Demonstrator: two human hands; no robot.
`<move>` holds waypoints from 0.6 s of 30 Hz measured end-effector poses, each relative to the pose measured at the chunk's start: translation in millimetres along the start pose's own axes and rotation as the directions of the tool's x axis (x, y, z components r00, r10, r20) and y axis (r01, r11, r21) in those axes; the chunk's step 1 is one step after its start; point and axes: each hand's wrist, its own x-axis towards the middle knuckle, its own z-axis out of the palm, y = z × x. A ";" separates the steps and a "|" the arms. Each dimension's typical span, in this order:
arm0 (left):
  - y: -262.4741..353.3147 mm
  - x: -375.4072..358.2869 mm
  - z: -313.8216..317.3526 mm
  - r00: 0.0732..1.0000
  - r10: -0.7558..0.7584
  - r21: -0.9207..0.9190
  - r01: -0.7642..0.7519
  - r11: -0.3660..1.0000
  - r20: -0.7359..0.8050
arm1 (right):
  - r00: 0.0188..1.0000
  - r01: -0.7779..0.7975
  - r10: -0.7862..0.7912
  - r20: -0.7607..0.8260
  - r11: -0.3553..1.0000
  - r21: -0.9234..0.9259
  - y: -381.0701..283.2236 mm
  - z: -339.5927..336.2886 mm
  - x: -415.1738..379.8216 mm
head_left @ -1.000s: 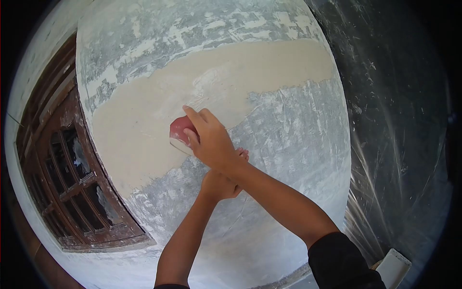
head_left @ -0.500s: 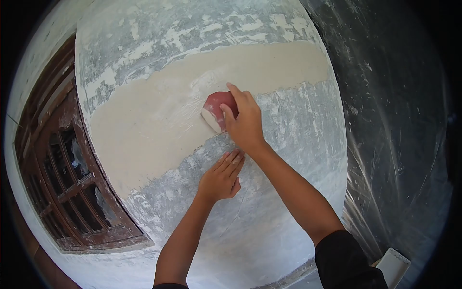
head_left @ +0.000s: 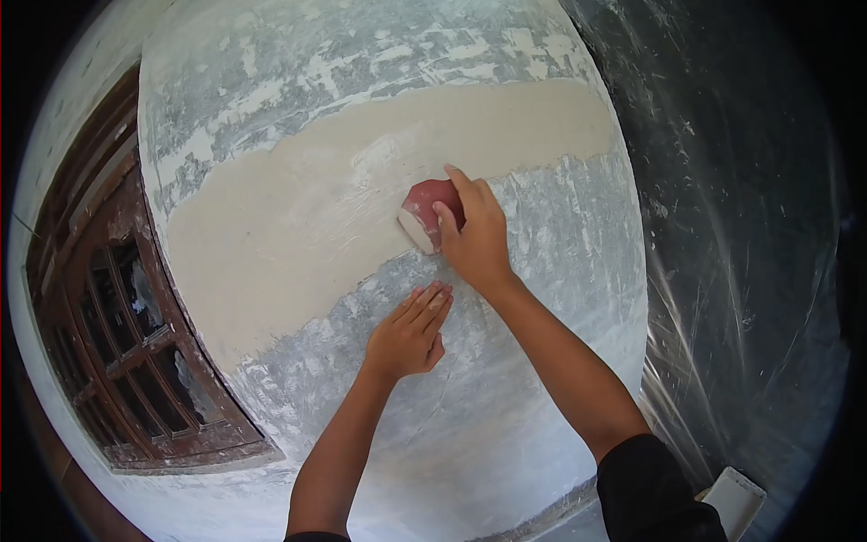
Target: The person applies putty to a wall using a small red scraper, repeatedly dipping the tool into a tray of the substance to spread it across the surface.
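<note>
Red spreader (head_left: pixel 429 211) in right grip (head_left: pixel 480 237)

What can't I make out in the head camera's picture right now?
All in the head view:
- Far side of the red scraper: covered by the right hand.
- Palm of the left hand: turned away; whether it touches the wall is unclear.
- White tray: partly behind the black sleeve, its end cut off by the bottom edge.
- Room behind the window: too dark.
</note>
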 end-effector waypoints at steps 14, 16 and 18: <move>0.6 0.9 0.8 1.000 -0.004 0.004 0.004 1.000 0.011 | 0.997 -0.013 0.008 0.079 0.998 0.059 5.1 2.6 -4.6; 0.5 0.5 1.4 1.000 -0.013 -0.025 0.012 1.000 -0.012 | 0.993 -0.013 0.007 0.122 0.999 0.046 11.2 5.6 1.4; -0.5 1.4 0.0 1.000 -0.014 -0.035 0.014 0.999 -0.012 | 0.998 -0.042 0.046 0.046 0.996 -0.080 34.1 -9.0 16.2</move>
